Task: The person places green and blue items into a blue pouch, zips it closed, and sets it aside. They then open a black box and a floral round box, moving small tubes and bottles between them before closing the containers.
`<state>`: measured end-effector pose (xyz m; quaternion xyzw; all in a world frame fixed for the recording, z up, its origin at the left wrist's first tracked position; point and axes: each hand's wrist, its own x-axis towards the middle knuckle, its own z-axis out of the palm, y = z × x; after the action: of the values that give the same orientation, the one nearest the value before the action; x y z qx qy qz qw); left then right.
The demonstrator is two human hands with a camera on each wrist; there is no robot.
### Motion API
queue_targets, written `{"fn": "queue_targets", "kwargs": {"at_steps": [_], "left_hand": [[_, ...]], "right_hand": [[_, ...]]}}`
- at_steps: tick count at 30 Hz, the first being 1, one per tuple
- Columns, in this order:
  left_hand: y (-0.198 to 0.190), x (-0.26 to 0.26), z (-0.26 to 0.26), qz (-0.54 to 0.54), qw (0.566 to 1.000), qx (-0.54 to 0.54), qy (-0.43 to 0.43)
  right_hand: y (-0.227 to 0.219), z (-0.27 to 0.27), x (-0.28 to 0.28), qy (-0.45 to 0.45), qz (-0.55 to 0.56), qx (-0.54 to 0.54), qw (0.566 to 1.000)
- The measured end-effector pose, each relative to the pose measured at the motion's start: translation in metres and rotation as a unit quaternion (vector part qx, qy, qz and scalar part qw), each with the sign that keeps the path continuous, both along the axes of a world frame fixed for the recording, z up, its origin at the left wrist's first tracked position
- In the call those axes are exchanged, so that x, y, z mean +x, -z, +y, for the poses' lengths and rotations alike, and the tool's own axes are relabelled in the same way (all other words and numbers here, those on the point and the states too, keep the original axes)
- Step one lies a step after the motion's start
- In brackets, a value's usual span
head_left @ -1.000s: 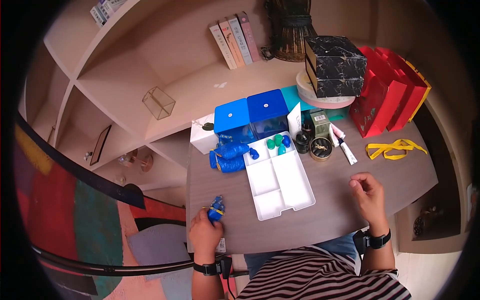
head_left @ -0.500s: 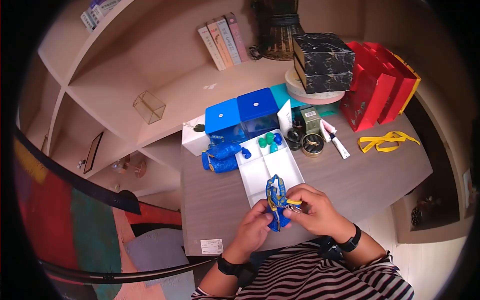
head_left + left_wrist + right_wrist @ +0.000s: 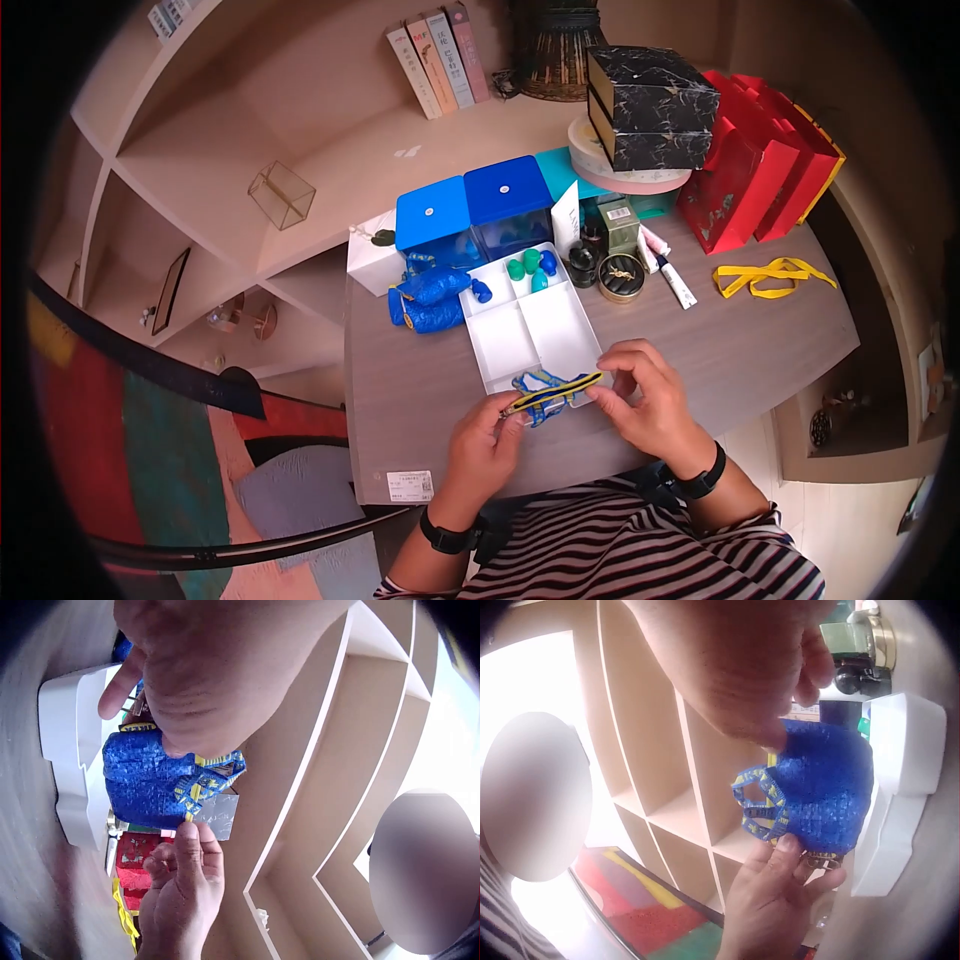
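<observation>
Left hand [image 3: 482, 447] and right hand [image 3: 652, 398] pinch the pouch [image 3: 821, 787] at opposite ends, over the tray's [image 3: 503, 338] near end, partly hiding it. Bags [image 3: 430, 302] crowd its left; jar [image 3: 584, 267] and tin [image 3: 621, 279] stand right.

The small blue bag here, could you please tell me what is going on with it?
A person's left grip and right grip hold the small blue bag by opposite ends of its yellow-edged top, at the near end of the white tray. Small green and blue items sit in the tray's far end, and blue bundles lie beside it. I cannot tell whether the bag is open.
</observation>
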<state>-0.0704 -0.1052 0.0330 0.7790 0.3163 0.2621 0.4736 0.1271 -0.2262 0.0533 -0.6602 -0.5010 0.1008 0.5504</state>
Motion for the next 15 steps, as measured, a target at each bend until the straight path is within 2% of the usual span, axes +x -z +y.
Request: {"fn": "queue_targets", "kwargs": {"at_steps": [1, 2, 3, 5, 6, 8, 12, 15], "left_hand": [[-0.002, 0.000, 0.000, 0.000, 1.000, 0.020, 0.000], [-0.005, 0.001, 0.000, -0.001, 0.999, 0.041, 0.001], [-0.008, 0.002, 0.000, -0.001, 0.999, 0.040, 0.001], [-0.012, 0.005, 0.000, 0.009, 0.993, 0.114, 0.022], [-0.011, 0.006, 0.000, 0.007, 0.993, 0.114, 0.023], [-0.009, 0.008, -0.002, 0.001, 0.982, 0.189, 0.031], [-0.009, 0.008, -0.008, 0.001, 0.983, 0.180, 0.031], [-0.008, 0.006, -0.011, 0.002, 0.992, 0.128, 0.020]], "right_hand": [[-0.001, 0.001, 0.000, 0.026, -0.049, 0.028, 0.998], [-0.001, 0.002, 0.000, 0.015, -0.100, 0.043, 0.994], [-0.001, 0.003, 0.000, 0.015, -0.100, 0.042, 0.994], [-0.004, 0.006, -0.001, -0.043, -0.221, 0.042, 0.974], [-0.005, 0.006, -0.005, -0.045, -0.208, 0.007, 0.977], [-0.002, 0.006, -0.005, -0.047, -0.222, 0.000, 0.974], [-0.001, 0.006, -0.009, -0.061, -0.238, -0.001, 0.969], [0.000, 0.007, -0.012, -0.071, -0.248, 0.008, 0.966]]}}
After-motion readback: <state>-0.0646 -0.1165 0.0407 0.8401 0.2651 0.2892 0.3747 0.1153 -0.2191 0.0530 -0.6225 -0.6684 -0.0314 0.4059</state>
